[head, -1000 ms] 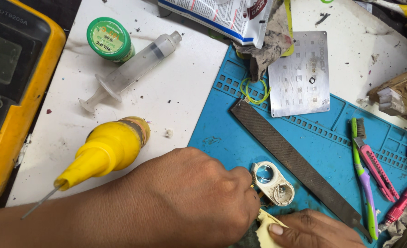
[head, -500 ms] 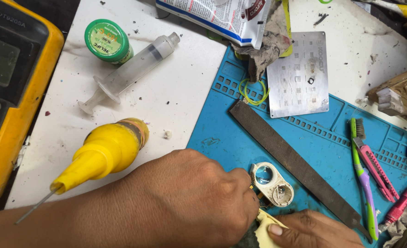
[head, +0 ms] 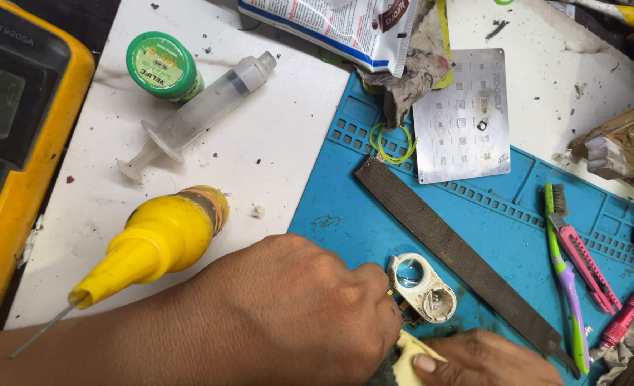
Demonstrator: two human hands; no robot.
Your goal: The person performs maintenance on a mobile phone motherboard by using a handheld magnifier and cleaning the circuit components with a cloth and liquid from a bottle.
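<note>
Nothing much has shifted since the earlier frames: both hands sit in the same spot at the lower edge, and only the camera has drifted a little, nudging the yellow squeeze bottle (head: 161,239) across the picture.

From the head view, the left hand (head: 295,314) lies knuckles-up over the blue silicone work mat (head: 374,214), fingers curled down and bunched together at the small white two-ring camera bezel (head: 422,286); what the fingertips pinch is hidden beneath them. The right hand (head: 485,361) shows only partly at the bottom edge, thumb pressed on a pale yellow cloth (head: 411,357), so whether it grips or merely rests I cannot tell. The bezel lies flat on the mat, just beside the left knuckles and near a long flat metal file (head: 460,261).

That bezel looks light, thin and rigid, probably brittle at the narrow bridge between its two rings; its outer rim seems the safer place to hold it, well off the glassy ring.

The mat is ribbed and grippy, lying on a grimy white benchtop (head: 274,150). Around it sit a clear syringe (head: 199,114), a green round tin (head: 163,66), a yellow-cased multimeter (head: 16,143), a steel stencil plate (head: 461,114), a green-and-purple brush (head: 566,271) and a pink utility knife (head: 583,261). It is a crowded repair bench.
</note>
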